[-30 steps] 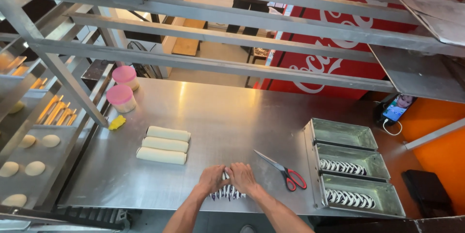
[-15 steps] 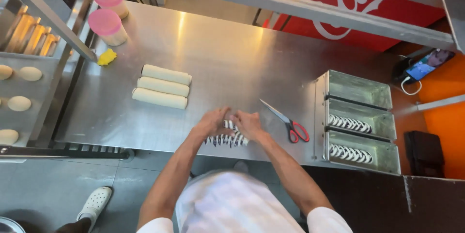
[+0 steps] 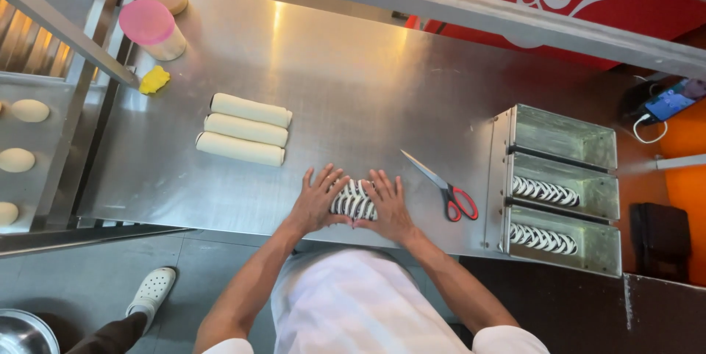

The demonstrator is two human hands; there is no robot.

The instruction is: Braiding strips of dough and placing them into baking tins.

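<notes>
A short twisted dough piece (image 3: 353, 200) with dark and white stripes lies near the front edge of the steel table (image 3: 346, 82). My left hand (image 3: 318, 197) presses against its left end and my right hand (image 3: 387, 203) against its right end, fingers spread and pointing away from me. Three plain white dough rolls (image 3: 244, 130) lie side by side to the left. Red-handled scissors (image 3: 446, 188) rest just right of my right hand. Three metal loaf tins (image 3: 562, 187) stand in a row at the right; the two nearer ones hold striped dough, the far one looks empty.
Two pink-lidded containers (image 3: 152, 8) and a yellow scrap (image 3: 154, 80) sit at the far left corner. A rack with round dough balls (image 3: 22, 133) is at the left. Another person's white shoe (image 3: 151, 290) shows on the floor. A phone (image 3: 673, 100) lies at the right.
The camera has tilted down and closer. My hands stay on the striped dough, now spread flatter at its two ends.
</notes>
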